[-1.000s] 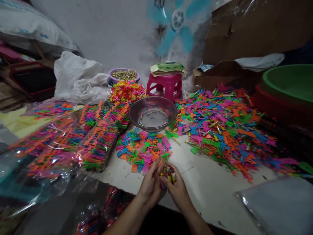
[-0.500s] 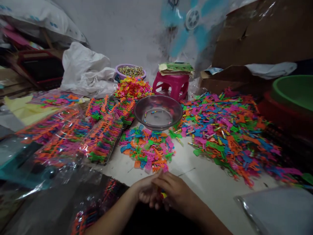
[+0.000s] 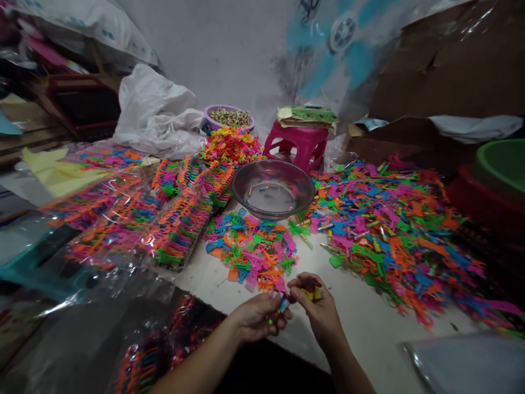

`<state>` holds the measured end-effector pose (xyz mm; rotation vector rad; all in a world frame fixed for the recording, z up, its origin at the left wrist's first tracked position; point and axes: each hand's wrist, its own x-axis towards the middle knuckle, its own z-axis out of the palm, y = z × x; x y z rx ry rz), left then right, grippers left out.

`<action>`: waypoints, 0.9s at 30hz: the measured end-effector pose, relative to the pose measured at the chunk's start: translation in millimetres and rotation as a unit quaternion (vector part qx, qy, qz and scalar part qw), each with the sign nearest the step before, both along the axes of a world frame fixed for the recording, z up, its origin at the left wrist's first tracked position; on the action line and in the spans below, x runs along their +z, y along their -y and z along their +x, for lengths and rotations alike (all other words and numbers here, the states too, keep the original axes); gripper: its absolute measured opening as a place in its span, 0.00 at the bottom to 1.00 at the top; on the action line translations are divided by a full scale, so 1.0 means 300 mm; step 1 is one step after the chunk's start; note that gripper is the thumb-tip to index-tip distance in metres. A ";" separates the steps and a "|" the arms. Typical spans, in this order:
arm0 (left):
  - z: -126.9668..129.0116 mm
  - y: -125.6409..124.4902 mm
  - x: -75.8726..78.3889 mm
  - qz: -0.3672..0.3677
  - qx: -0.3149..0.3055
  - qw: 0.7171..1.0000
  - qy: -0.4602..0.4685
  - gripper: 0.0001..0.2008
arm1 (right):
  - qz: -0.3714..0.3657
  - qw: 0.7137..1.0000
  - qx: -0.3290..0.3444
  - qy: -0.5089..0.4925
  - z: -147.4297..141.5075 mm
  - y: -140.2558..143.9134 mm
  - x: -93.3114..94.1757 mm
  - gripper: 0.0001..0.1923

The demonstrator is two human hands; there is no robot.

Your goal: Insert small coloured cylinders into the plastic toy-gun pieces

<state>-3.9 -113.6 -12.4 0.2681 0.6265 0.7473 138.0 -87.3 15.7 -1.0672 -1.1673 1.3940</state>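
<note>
My left hand [image 3: 256, 318] is closed around a small blue-and-white plastic piece [image 3: 284, 304], and a bright green bit shows under its fingers. Beside it, my right hand [image 3: 324, 317] curls around several small yellow and red pieces [image 3: 312, 293]; their exact kind is too small to make out. The hands are slightly apart. Just beyond them lies a small heap of colourful plastic pieces [image 3: 254, 249] in pink, orange, green and blue. Behind that heap stands a clear basin [image 3: 241, 203] with a few small striped sticks inside.
A large spread of similar pieces [image 3: 385, 230] covers the right side. Clear bags of lined-up pieces [image 3: 176, 230] lie left. At the back are a purple basin [image 3: 208, 116], a pink stool [image 3: 301, 145] and a blue fan [image 3: 342, 33]. A plastic bag [image 3: 467, 361] lies front right.
My hands, pressed together before, have separated; the right moved right and up, showing yellow and red pieces. A blue piece now shows in my left hand. The view has shifted slightly left.
</note>
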 end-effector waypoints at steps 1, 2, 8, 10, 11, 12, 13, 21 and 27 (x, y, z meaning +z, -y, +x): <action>0.002 0.001 0.005 0.000 0.004 1.000 0.004 0.16 | -0.013 1.000 -0.020 -0.012 0.001 -0.002 -0.009 0.16; 0.003 0.002 0.009 -0.005 0.011 1.000 0.006 0.15 | -0.025 0.999 -0.040 -0.016 0.003 -0.003 -0.017 0.17; 0.012 0.006 0.012 -0.020 0.112 0.993 0.003 0.09 | -0.108 0.991 -0.083 -0.014 0.019 0.015 -0.055 0.21; 0.023 0.007 0.009 -0.004 0.130 0.991 0.001 0.09 | -0.115 0.990 -0.083 -0.006 0.006 0.030 -0.067 0.21; 0.032 0.008 0.008 0.005 0.144 0.990 0.005 0.10 | -0.113 0.989 -0.091 0.000 -0.003 0.037 -0.073 0.20; 0.041 0.008 0.008 0.015 0.159 0.987 0.011 0.10 | -0.108 0.989 -0.100 0.010 -0.014 0.044 -0.079 0.19; 0.051 0.007 0.009 0.024 0.174 0.984 0.020 0.11 | -0.098 0.989 -0.107 0.024 -0.026 0.050 -0.083 0.19; 0.051 -0.007 0.023 -0.028 0.180 0.983 -0.007 0.08 | -0.092 0.995 -0.041 0.001 -0.016 0.043 -0.046 0.15; 0.056 0.019 0.031 -0.103 0.074 0.992 0.015 0.05 | -0.073 0.977 -0.199 0.028 -0.004 -0.002 -0.073 0.15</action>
